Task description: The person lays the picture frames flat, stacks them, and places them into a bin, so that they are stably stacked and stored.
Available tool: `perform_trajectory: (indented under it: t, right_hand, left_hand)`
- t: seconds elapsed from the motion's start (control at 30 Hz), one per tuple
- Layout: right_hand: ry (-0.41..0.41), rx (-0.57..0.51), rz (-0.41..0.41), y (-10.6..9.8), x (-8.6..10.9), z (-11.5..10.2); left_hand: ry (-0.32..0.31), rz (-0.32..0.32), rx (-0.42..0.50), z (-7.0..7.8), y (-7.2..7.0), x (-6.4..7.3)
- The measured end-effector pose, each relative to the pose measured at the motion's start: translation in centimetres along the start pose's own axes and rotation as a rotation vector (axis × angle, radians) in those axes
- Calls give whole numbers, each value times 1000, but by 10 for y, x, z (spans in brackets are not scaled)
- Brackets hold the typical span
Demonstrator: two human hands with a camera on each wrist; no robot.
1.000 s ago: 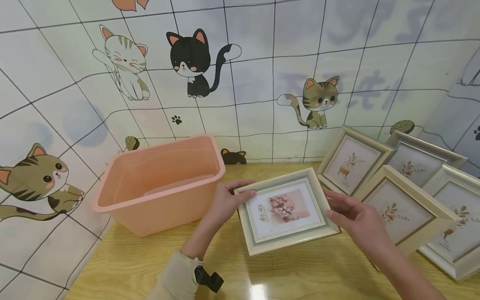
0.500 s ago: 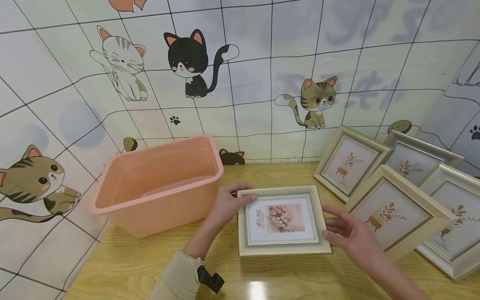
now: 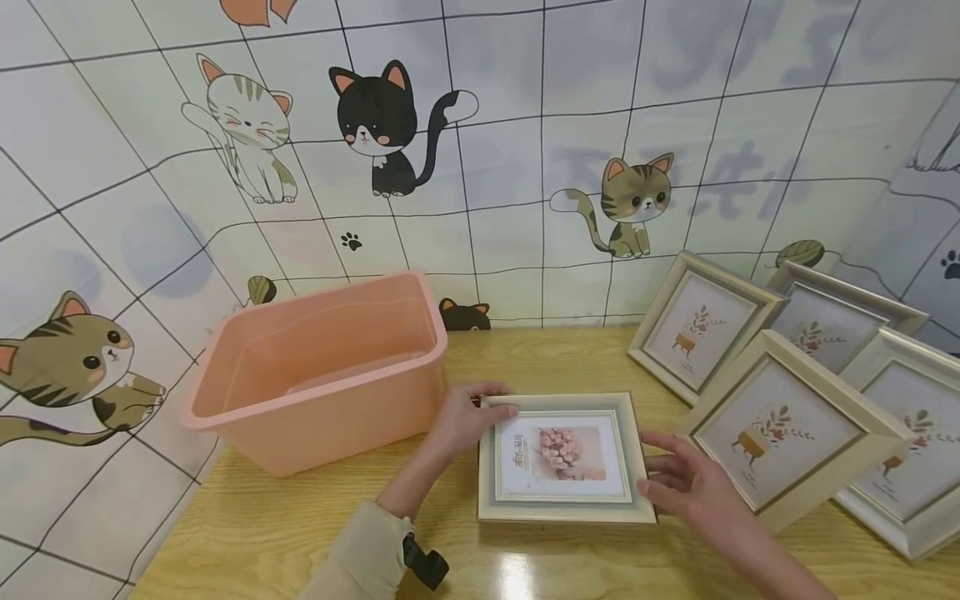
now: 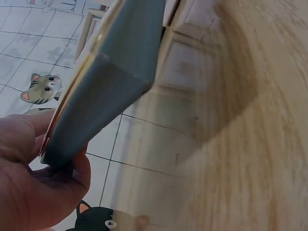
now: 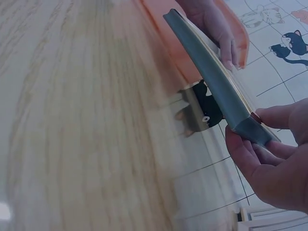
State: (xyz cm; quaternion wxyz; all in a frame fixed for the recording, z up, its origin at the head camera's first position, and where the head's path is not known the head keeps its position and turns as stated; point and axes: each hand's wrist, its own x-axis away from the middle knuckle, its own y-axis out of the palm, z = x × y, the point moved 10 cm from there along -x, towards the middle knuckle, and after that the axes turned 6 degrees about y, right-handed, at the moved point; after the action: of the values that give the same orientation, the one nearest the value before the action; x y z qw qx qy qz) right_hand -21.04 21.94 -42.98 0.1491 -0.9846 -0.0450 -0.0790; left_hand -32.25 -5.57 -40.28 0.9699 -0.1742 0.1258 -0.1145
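Observation:
A cream picture frame (image 3: 562, 457) with a pink bouquet print lies sideways between my two hands, face up in the head view. My left hand (image 3: 463, 421) grips its upper left corner, thumb on the front and fingers beneath. On the opposite side my right hand (image 3: 686, 482) pinches the right edge between thumb and fingers. Both wrist views show the grey-green side of the picture frame (image 4: 103, 91) raised above the table, with its shadow below. In the right wrist view the right hand (image 5: 274, 149) holds a corner, with the fingertips curled under it.
A pink plastic tub (image 3: 322, 417) stands left of my hands on the wooden table (image 3: 300, 533). Several other picture frames stand at the right, including a cream one (image 3: 780, 433) close beside my right hand. A cat-patterned wall covering (image 3: 510, 167) rises behind the table.
The picture frame has come down and nearer to me, turning from a slant to nearly level. Both hands have moved down with it, keeping their hold. Tub and standing frames stay put.

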Motion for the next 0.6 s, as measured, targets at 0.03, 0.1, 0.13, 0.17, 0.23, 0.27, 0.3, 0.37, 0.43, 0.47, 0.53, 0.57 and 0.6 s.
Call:
perform_trajectory:
  t: [0.03,0.1,0.13,0.17,0.23,0.27,0.3,0.37,0.43,0.47,0.53,0.57,0.6]
  right_hand:
    - [10,-3,-6,1,0,2]
    - [23,-5,-11,2,-1,6]
    - [25,-5,-16,3,-2,8]
    - [21,-9,-21,4,-2,9]
    - [6,-9,-25,5,-3,11]
    - [0,-7,-20,5,-4,12]
    - [-10,-1,-20,5,-4,13]
    - [-28,9,-21,6,-4,13]
    - [-22,26,-10,5,-5,15]
    - [-13,33,-6,5,-5,17]
    - [-3,50,-1,5,-4,19]
    - [5,60,3,5,-4,20]
    - [7,73,5,5,-4,22]
  left_hand:
    - [2,0,-27,-1,1,0]
    - [0,-6,-52,-4,2,0]
    - [-5,-11,-54,-6,3,0]
    - [-13,-16,-54,-8,4,0]
    - [-27,-27,-52,-13,7,0]
    - [-30,-32,-47,-15,8,0]
    - [-30,-39,-46,-16,9,0]
    - [-35,-49,-38,-20,11,-1]
    - [-32,-56,-33,-22,12,-1]
    - [-34,-61,-31,-23,13,-1]
    - [-41,-69,-32,-24,14,-2]
    - [-40,-74,-34,-25,15,-2]
    - [-45,-80,-38,-25,16,-2]
